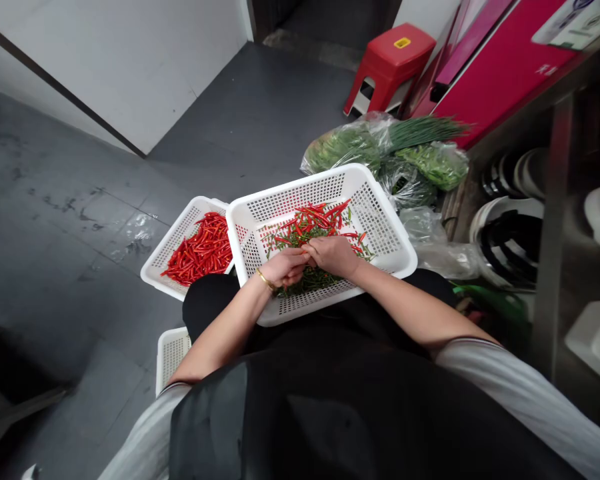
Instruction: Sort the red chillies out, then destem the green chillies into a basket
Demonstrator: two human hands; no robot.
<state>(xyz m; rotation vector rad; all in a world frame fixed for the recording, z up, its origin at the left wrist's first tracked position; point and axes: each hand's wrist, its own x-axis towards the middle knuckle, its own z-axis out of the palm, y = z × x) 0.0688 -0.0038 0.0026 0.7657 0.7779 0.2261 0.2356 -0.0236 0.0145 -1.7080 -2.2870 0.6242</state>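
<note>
The white basket [380, 227] sits across the person's lap, its long axis running left to right, the right end angled a little farther away. Inside, the loose red chillies [313, 217] lie mostly just beyond the hands, with no common direction: those at the far right of the heap slant up toward the far right corner, several at the left run nearly crosswise, and a few lie singly to the right of the right hand [333, 255]. Green stems [313, 281] are heaped beneath and on the near side of both hands.

The left hand [284, 268], a gold bracelet [267, 279] at its wrist, has its fingers curled in a pinch on a chilli [305, 251]; only a bit of red shows at the fingertips, so which way it points cannot be told. The right hand's fingers fold over the same spot, touching the left's; whether they grip anything is hidden. A second basket [167, 268], left of the first, holds a heap of red chillies.
</note>
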